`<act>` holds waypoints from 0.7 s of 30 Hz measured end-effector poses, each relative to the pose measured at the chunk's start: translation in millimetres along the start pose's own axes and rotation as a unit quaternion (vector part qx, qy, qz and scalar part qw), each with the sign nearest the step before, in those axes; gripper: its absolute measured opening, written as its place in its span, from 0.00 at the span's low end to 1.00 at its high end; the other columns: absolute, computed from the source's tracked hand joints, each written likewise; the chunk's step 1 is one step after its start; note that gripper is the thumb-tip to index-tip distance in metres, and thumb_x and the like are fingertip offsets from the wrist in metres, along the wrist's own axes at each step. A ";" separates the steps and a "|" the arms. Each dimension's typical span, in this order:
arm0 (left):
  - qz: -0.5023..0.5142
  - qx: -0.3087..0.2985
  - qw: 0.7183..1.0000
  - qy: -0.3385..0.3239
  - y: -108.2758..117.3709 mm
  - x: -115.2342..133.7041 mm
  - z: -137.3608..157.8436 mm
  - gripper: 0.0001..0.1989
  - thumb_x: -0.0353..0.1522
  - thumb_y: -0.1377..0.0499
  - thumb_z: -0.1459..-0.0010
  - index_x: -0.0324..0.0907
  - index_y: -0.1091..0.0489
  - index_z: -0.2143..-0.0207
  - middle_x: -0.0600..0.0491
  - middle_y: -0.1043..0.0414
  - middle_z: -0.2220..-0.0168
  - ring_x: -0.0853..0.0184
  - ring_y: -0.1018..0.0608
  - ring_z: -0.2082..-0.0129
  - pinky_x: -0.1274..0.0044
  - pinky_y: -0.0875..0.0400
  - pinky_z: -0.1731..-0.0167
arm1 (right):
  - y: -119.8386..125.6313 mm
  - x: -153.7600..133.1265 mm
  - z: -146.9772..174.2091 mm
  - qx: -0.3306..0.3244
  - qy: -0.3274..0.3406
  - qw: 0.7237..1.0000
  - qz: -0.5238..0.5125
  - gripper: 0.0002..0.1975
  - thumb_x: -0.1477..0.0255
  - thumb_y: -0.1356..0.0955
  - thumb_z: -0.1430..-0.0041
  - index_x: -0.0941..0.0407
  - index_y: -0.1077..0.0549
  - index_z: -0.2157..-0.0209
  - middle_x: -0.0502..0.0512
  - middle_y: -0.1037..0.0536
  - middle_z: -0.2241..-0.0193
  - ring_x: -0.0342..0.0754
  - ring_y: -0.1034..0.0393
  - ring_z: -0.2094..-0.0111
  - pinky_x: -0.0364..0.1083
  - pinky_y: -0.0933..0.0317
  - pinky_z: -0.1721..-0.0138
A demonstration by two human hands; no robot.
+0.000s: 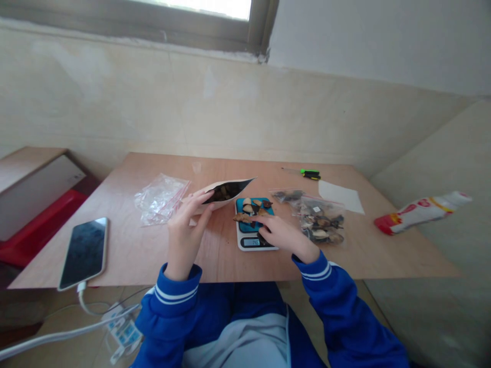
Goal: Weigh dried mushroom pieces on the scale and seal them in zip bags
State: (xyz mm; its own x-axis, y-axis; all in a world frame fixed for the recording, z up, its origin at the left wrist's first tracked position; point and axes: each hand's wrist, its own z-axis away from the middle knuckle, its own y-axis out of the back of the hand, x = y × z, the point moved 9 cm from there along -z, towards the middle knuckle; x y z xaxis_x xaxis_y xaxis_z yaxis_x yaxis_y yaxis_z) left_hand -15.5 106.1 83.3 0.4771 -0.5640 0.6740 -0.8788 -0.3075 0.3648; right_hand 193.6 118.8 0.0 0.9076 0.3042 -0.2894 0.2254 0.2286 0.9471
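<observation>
My left hand (190,222) grips a pale pouch (220,204) by its near side, fingers and thumb around it. The pouch's mouth gapes toward the right, and brown dried pieces (224,192) show in its dark inside. Below and right of it is a small white digital scale (241,242) with a blue platform and a lit display. Several dried slices (248,206), pale and dark, lie on the platform. Over the scale, my right hand (282,232) is closed at the fingertips on a brown dried piece (242,218); part of the scale is hidden beneath it.
Clear bags of dried pieces (322,222) lie right of the scale, near white paper (341,196) and green-and-black screwdrivers (310,174). A bottle (418,212) lies at far right. Crumpled clear bags (161,197) and a cabled phone (85,251) are left.
</observation>
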 end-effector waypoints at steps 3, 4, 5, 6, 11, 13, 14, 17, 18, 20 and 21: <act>0.002 -0.002 1.000 0.007 1.2 -0.6 0.3 0.13 0.31 0.43 0.39 0.45 0.28 0.51 0.51 0.26 0.48 0.64 0.28 0.43 0.65 0.37 0.41 | -0.5 -14.2 -4.6 -0.001 0.011 0.999 0.050 0.28 0.76 0.42 0.39 0.46 0.37 0.38 0.60 0.23 0.52 0.53 0.23 0.62 0.46 0.36 0.63; 0.001 -0.002 1.000 0.010 2.1 -0.7 0.3 0.13 0.31 0.42 0.39 0.45 0.28 0.51 0.51 0.26 0.48 0.64 0.28 0.44 0.66 0.36 0.42 | -0.8 -16.4 -5.8 -0.001 0.011 0.998 0.064 0.28 0.76 0.42 0.39 0.45 0.39 0.38 0.60 0.22 0.53 0.53 0.23 0.62 0.46 0.36 0.63; 0.000 -0.002 1.000 0.012 3.0 -0.8 0.3 0.13 0.31 0.42 0.39 0.45 0.28 0.51 0.51 0.25 0.49 0.65 0.27 0.45 0.66 0.35 0.42 | -0.8 -17.1 -6.8 -0.001 0.008 0.997 0.077 0.29 0.76 0.42 0.39 0.45 0.40 0.37 0.60 0.22 0.53 0.53 0.23 0.62 0.46 0.36 0.64; 0.000 -0.002 1.000 0.012 3.7 -0.8 0.2 0.13 0.31 0.42 0.39 0.46 0.28 0.51 0.51 0.25 0.49 0.65 0.27 0.45 0.67 0.34 0.43 | -0.8 -16.1 -7.5 0.000 0.003 0.996 0.088 0.29 0.76 0.42 0.39 0.45 0.40 0.37 0.60 0.22 0.54 0.53 0.23 0.62 0.46 0.36 0.64; 0.002 -0.005 1.000 0.005 2.2 0.2 -0.2 0.13 0.31 0.42 0.39 0.46 0.28 0.52 0.51 0.26 0.49 0.64 0.28 0.44 0.66 0.36 0.42 | -0.1 -1.0 -8.3 -0.011 -0.037 0.992 0.119 0.27 0.75 0.42 0.39 0.46 0.36 0.40 0.62 0.23 0.53 0.57 0.23 0.62 0.49 0.34 0.64; 0.001 -0.007 1.000 0.005 0.6 0.1 -0.1 0.13 0.31 0.42 0.39 0.46 0.28 0.51 0.52 0.26 0.49 0.64 0.27 0.45 0.66 0.36 0.42 | 1.2 2.1 -7.7 -0.012 -0.042 0.992 0.122 0.26 0.75 0.42 0.39 0.46 0.36 0.40 0.61 0.22 0.54 0.57 0.23 0.61 0.50 0.34 0.64; -0.001 -0.008 1.000 0.006 0.0 0.0 0.0 0.13 0.31 0.43 0.39 0.46 0.28 0.51 0.52 0.26 0.49 0.64 0.27 0.46 0.66 0.36 0.42 | 2.0 2.5 -7.4 -0.011 -0.042 0.992 0.121 0.26 0.75 0.42 0.39 0.45 0.36 0.40 0.60 0.22 0.54 0.57 0.23 0.61 0.49 0.34 0.63; 0.000 -0.010 1.000 0.008 -0.2 0.3 0.1 0.13 0.31 0.43 0.38 0.46 0.28 0.51 0.51 0.26 0.49 0.64 0.27 0.45 0.65 0.36 0.42 | 4.3 3.0 -6.6 -0.002 -0.036 0.994 0.102 0.25 0.75 0.42 0.38 0.47 0.35 0.40 0.60 0.22 0.53 0.56 0.24 0.59 0.49 0.34 0.60; 0.002 -0.009 1.000 0.007 0.1 0.6 0.1 0.13 0.31 0.43 0.38 0.46 0.28 0.51 0.51 0.26 0.49 0.64 0.27 0.45 0.65 0.37 0.41 | 5.0 3.6 -6.3 0.001 -0.035 0.995 0.089 0.25 0.75 0.42 0.38 0.48 0.34 0.41 0.60 0.22 0.53 0.56 0.24 0.58 0.49 0.35 0.59; 0.005 -0.009 1.000 0.006 0.2 1.2 -0.2 0.13 0.31 0.43 0.38 0.46 0.28 0.52 0.51 0.26 0.48 0.65 0.28 0.44 0.65 0.37 0.41 | 7.2 6.1 -5.3 0.012 -0.034 0.998 0.060 0.24 0.75 0.42 0.38 0.50 0.33 0.42 0.61 0.22 0.53 0.56 0.25 0.55 0.49 0.35 0.56; 0.004 -0.009 1.000 0.006 0.2 1.3 -0.3 0.12 0.31 0.43 0.38 0.46 0.28 0.52 0.51 0.26 0.49 0.65 0.27 0.45 0.65 0.37 0.41 | 8.8 7.6 -4.6 0.019 -0.033 0.998 0.046 0.24 0.76 0.42 0.39 0.51 0.32 0.43 0.61 0.23 0.52 0.55 0.26 0.53 0.49 0.36 0.54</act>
State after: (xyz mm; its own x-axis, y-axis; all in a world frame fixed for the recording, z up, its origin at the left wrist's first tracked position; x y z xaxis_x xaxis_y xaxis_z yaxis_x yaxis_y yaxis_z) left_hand -15.0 105.5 84.3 0.4700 -0.5567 0.6849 -0.8826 -0.2893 0.3705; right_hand 200.8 127.4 5.5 0.9462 0.2595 -0.1932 0.1530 0.1671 0.9740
